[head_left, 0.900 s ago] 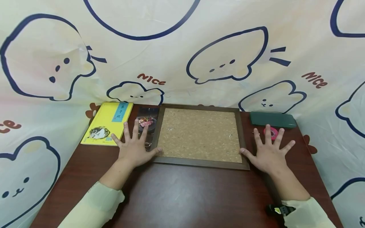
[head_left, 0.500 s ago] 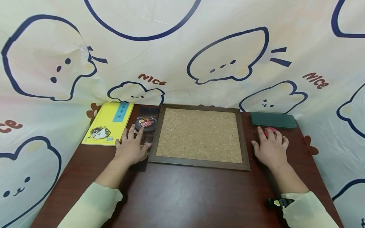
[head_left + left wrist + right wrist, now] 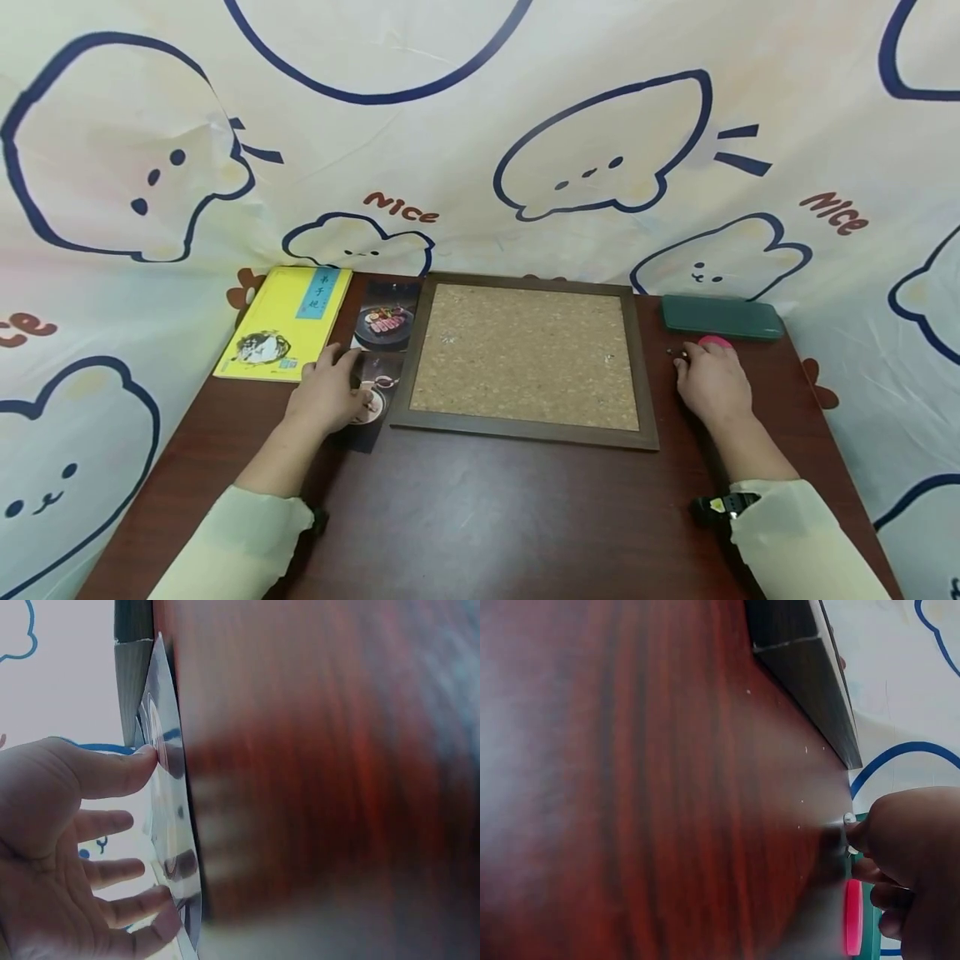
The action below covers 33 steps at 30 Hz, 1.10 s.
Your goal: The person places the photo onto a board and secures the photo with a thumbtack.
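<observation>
My left hand (image 3: 326, 396) lies over the lower of two dark food photos, the one with a white cup (image 3: 369, 408). In the left wrist view, the thumb (image 3: 135, 766) touches that photo (image 3: 172, 787) and the loosely bent fingers are spread at its far edge. Above it is the steak photo (image 3: 384, 321). My right hand (image 3: 716, 387) has its fingers bent down to the table beside a pink ring-shaped roll (image 3: 716, 342). A tiny dark item (image 3: 670, 352) is by its fingertips; whether the thumb and index finger pinch something small is unclear.
A wood-framed cork board (image 3: 525, 358) lies between the hands, its left frame edge against the photos. The yellow book (image 3: 285, 325) is at back left. A green case (image 3: 722, 317) sits at back right, before the patterned cloth wall (image 3: 465, 167).
Both hands have left the cork board's sides. The left hand moved left and down onto the cup photo. The right hand's fingers, spread at first, have curled near the pink roll.
</observation>
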Each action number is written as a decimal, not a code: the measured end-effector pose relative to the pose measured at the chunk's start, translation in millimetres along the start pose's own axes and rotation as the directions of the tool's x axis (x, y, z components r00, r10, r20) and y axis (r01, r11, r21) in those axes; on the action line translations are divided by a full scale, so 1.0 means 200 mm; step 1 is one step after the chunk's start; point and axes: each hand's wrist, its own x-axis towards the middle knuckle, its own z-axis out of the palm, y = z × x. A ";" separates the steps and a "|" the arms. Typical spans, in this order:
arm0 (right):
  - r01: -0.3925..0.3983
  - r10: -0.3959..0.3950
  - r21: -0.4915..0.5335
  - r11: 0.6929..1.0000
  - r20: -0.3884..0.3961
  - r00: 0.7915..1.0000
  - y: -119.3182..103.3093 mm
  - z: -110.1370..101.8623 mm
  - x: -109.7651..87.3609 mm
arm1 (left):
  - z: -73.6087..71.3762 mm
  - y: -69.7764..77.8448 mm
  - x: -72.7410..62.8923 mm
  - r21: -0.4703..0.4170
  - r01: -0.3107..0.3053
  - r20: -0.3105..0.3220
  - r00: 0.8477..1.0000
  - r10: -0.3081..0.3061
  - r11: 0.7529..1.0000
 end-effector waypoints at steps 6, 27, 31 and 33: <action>-0.061 0.059 0.012 0.998 0.093 0.994 0.01 0.02 0.05 | 0.00 -0.02 0.00 -0.029 0.000 -0.013 1.000 0.000 1.000; -0.039 0.039 0.100 0.994 -0.002 0.999 0.02 0.02 0.06 | -0.05 -0.10 0.03 -0.099 -0.097 -0.050 0.994 0.092 0.990; -0.041 0.043 0.111 0.993 -0.008 0.999 0.02 0.02 0.05 | -0.06 -0.11 0.02 -0.138 -0.091 -0.050 0.995 0.084 0.986; -0.044 0.045 0.114 0.993 -0.010 0.999 0.02 0.02 0.05 | -0.07 -0.12 0.01 -0.160 -0.088 -0.049 0.995 0.081 0.983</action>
